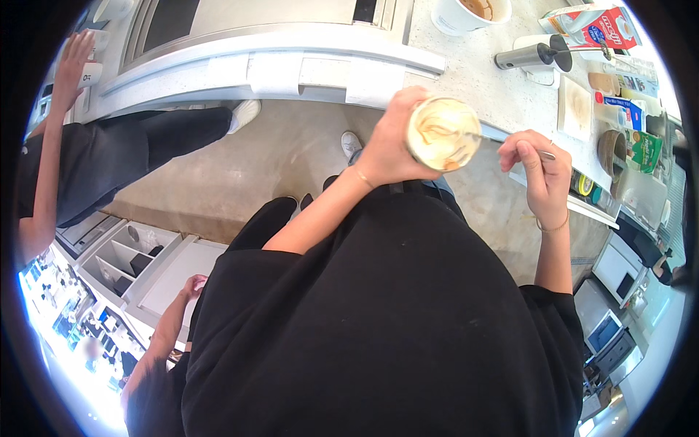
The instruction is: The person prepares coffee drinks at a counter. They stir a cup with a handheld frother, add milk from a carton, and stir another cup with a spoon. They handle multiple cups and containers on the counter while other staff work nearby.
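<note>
My left hand [390, 145] grips a round cup [418, 158] around its side, held in front of my body. Pale cream [445, 128] with light brown streaks fills it near the rim. To its right, my right hand [538, 169] pinches a thin metal spoon [546, 155], whose handle end shows past the fingers. The spoon's other end reaches toward the cup's right side and is blurred, so I cannot tell whether it touches the cream. Both hands are over the floor, just off the counter's front edge.
On the counter [469, 60] stand a white tub [456, 19] with brown residue, a handheld milk frother [521, 56], a milk carton [609, 27], a pale board [574, 109] and a brown bowl [611, 150]. Co-workers stand at left, one arm [46, 158] raised, and behind me [169, 317].
</note>
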`<control>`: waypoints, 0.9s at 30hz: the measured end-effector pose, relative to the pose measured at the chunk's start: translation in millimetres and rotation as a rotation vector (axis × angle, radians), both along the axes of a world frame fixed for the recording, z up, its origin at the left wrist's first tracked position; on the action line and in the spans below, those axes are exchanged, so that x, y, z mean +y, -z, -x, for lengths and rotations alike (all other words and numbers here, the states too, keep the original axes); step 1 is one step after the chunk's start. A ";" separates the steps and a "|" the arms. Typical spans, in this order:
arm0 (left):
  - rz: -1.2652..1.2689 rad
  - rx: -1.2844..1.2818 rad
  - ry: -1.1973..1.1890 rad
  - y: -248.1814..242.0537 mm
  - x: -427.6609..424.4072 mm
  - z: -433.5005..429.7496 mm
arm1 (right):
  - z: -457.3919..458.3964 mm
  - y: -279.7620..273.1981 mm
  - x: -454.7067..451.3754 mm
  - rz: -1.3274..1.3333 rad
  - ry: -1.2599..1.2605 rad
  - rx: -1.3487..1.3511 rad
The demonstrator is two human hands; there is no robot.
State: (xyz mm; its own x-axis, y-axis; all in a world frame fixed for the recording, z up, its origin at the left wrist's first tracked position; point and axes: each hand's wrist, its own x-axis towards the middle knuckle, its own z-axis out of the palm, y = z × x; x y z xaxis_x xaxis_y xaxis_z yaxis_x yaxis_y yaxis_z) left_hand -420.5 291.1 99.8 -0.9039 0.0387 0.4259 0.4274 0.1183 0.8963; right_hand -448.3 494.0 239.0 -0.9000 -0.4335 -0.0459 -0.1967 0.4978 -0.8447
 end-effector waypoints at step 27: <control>-0.013 -0.069 -0.260 30.0 131.1 70.0 | 34.2 56.8 70.1 0.312 0.424 0.068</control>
